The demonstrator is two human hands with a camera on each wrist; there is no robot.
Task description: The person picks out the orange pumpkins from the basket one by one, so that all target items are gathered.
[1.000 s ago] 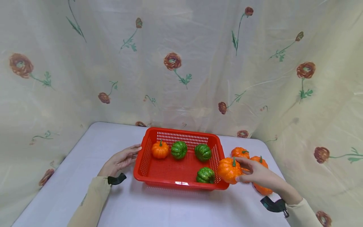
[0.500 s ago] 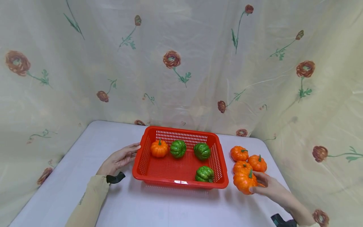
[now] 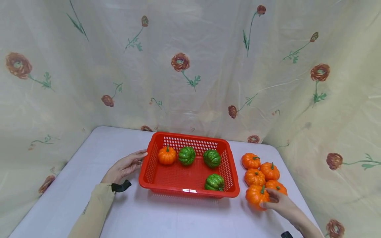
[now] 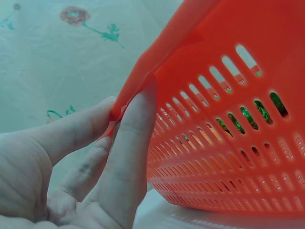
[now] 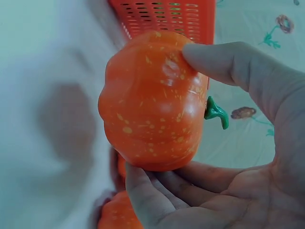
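Observation:
My left hand (image 3: 122, 168) pinches the left rim of a red plastic basket (image 3: 181, 175), thumb and fingers on either side of the lip in the left wrist view. Inside the basket are an orange mini pumpkin (image 3: 167, 155) and three green ones, including one green pumpkin (image 3: 214, 182) at the front right. To the basket's right, my right hand (image 3: 279, 203) holds an orange pumpkin (image 3: 256, 196) with a green stem. The right wrist view has its speckled body (image 5: 152, 105) between thumb and fingers, with a shadow on the table beside it.
Several orange pumpkins, such as one at the back (image 3: 250, 161), sit in a cluster on the white table (image 3: 184, 218), just beyond the held one. A flower-printed curtain (image 3: 202, 99) hangs behind the table and along its sides.
My right hand has carried the orange pumpkin from the basket's right rim out to the right and down, beside the other orange pumpkins. My left hand stays on the basket rim.

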